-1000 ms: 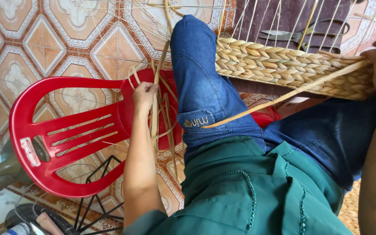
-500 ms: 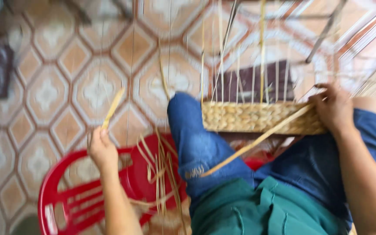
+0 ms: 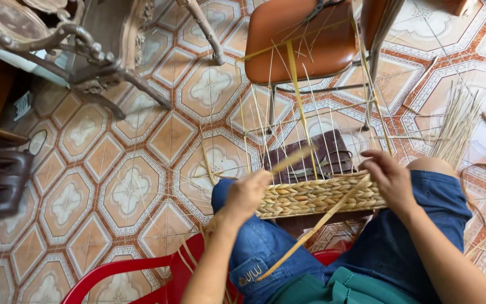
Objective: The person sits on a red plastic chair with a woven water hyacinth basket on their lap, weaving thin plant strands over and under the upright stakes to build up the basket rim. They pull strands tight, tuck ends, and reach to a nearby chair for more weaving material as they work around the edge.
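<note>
Sitting with knees apart, the person holds a half-woven basket [image 3: 316, 197] between the thighs, just right of the frame's centre. The woven band runs across from the left knee to the right knee, and thin upright stakes [image 3: 288, 135] rise from it toward the top of the frame.

The left hand [image 3: 247, 194] is closed at the basket's left end, pinching a flat pale strip [image 3: 291, 160] that slants up to the right from the fist. The right hand [image 3: 390, 179] rests on the basket's right end, fingers curled over the rim and pressed onto the weave; a long strand [image 3: 316, 225] runs from under it down to the left, across the blue jeans [image 3: 265, 247], ending near the lower middle of the frame. Whether the right hand actually grips that strand cannot be told.

Behind the stakes, a dark brown sandal [image 3: 333, 155] lies on the tiled floor [image 3: 125, 186]. At the top centre stands an orange chair [image 3: 299, 36] with metal legs. A red plastic chair [image 3: 136, 278] shows at the bottom left, with a few loose strips draped near its edge. A bundle of thin reeds [image 3: 457, 124] lies on the floor at the right, fanning toward the upper right. Carved dark wooden furniture [image 3: 97, 53] fills the upper left, and a dark object sits at the left edge. A green garment [image 3: 344, 287] shows at the bottom centre.
</note>
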